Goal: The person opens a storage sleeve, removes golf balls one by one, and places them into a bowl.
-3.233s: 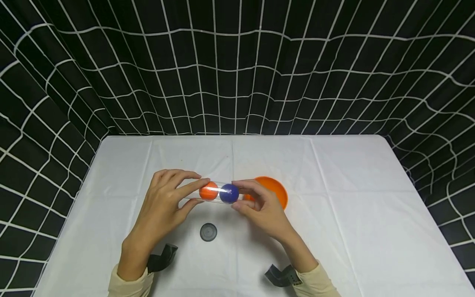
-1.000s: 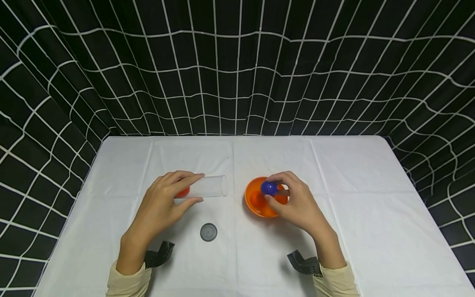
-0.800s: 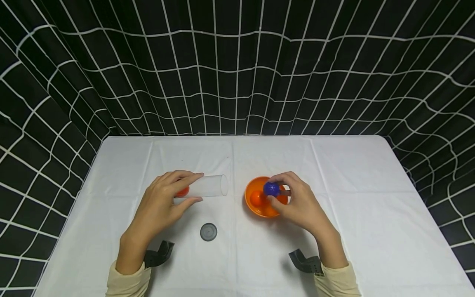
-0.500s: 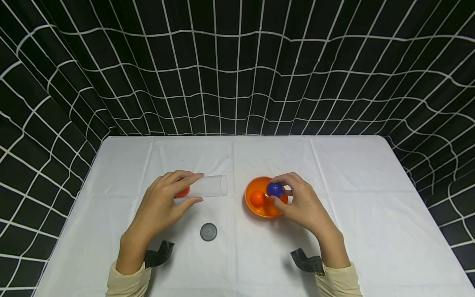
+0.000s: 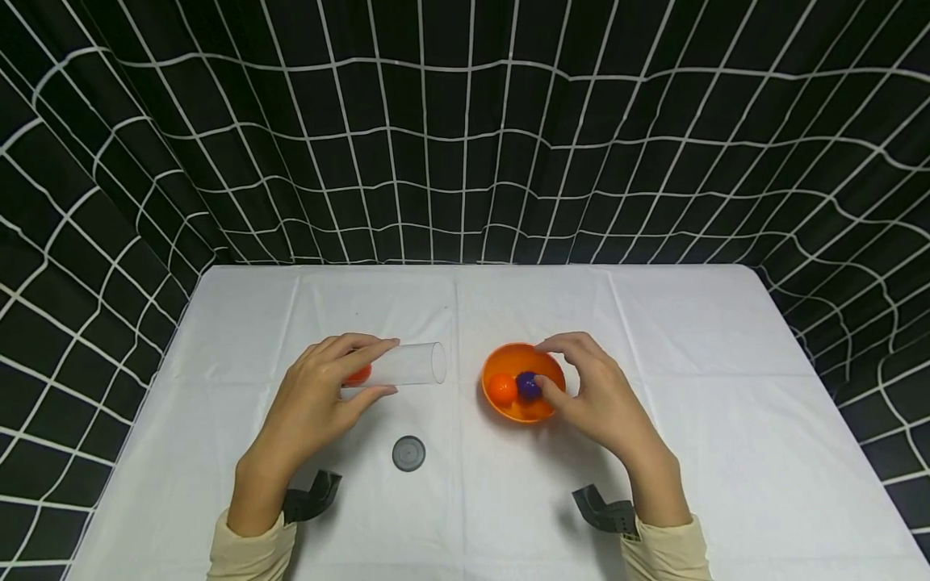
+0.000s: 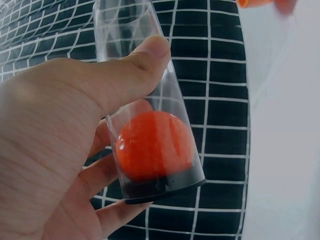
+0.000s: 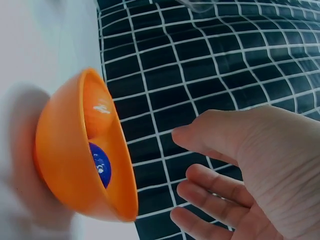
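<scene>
Right fingers (image 7: 207, 200) above, clear of blue ball (image 7: 102, 166) inside orange bowl (image 7: 62, 145).

Place: a small booth, like a test spot
Curtain (image 5: 445, 149): black with white squares, far, left and right
Tablecloth (image 5: 726, 460): white, with fold lines, near
</scene>
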`<state>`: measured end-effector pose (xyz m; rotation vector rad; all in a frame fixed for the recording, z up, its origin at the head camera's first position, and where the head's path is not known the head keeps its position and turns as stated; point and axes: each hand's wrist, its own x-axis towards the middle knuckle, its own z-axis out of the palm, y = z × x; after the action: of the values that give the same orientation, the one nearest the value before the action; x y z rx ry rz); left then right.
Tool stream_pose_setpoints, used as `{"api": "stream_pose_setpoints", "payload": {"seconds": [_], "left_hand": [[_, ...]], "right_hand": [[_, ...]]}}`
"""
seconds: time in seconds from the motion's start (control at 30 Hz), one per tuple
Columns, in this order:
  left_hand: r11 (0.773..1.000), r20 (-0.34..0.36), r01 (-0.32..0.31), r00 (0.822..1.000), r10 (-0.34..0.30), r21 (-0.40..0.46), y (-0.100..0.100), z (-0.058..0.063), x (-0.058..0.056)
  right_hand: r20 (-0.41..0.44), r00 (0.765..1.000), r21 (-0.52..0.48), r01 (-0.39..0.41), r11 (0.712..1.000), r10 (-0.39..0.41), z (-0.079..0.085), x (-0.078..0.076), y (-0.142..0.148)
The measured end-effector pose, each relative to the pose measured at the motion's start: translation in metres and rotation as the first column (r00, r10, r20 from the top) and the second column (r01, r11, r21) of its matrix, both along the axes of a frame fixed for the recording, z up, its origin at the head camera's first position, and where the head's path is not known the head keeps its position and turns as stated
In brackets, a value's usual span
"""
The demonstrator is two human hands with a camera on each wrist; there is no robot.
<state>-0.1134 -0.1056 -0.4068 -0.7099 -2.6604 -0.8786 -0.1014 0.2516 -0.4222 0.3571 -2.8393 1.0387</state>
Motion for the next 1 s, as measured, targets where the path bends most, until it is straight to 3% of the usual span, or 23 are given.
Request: {"api": "stream_pose_setpoints", "payload": {"seconds": [0.27, 0.6, 1.0], "left_hand": [[1.0, 0.026, 0.005, 1.0, -0.005, -0.005, 0.0, 0.0, 0.0], [0.998, 0.142, 0.019, 0.99, -0.011, -0.052, -0.001, 0.003, 0.004], [0.997, 0.103, 0.018, 0.995, -0.01, -0.072, 0.0, 0.002, 0.004]], "right_hand": [[-0.009, 1.0, -0.029, -0.015, 0.999, 0.015, -0.001, -0.001, 0.001], [0.002, 0.999, -0.048, -0.04, 0.998, 0.041, 0.001, 0.001, -0.004], [-0.012, 0.995, -0.138, -0.098, 0.986, 0.097, 0.003, 0.0, -0.014]]}}
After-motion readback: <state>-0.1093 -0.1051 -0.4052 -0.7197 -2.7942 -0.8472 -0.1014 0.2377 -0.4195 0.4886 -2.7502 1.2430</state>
